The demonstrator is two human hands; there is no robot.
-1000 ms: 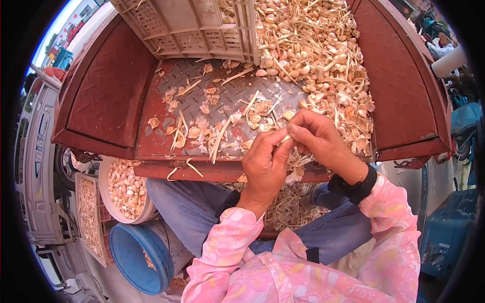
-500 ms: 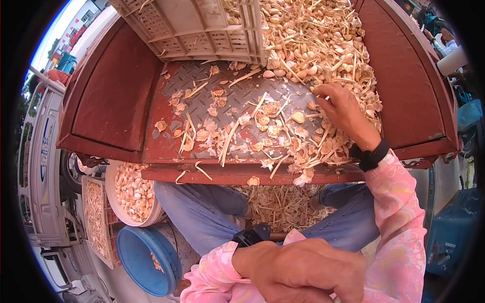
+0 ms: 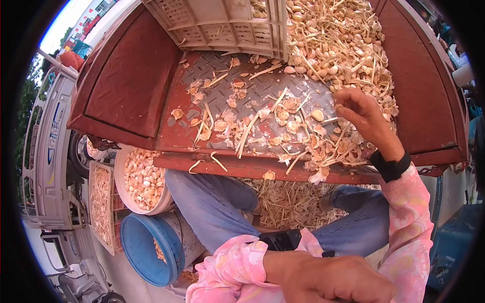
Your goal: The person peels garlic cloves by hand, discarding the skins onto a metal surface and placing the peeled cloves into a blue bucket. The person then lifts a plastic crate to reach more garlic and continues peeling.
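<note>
My right hand is at the near left edge of a heap of garlic cloves mixed with dry stalks and skins. Its fingers are loosely bent, with a small gap between thumb and forefinger and nothing visible in it. A single clove lies just left of the thumb on the metal bed. Low in the view, over my lap, my left hand is curled closed with its back to me. Whatever its fingers may hold is hidden.
A pale plastic crate stands tilted on the red truck bed. Stalks and skins litter the bed's front edge. To the left are a white bucket of cloves, a blue bucket and another crate. A grey vehicle stands beyond.
The view has shifted, so the scene sits further right. My right hand stays by the heap, slightly closer to me. My left hand has moved a little right and down, still closed.
</note>
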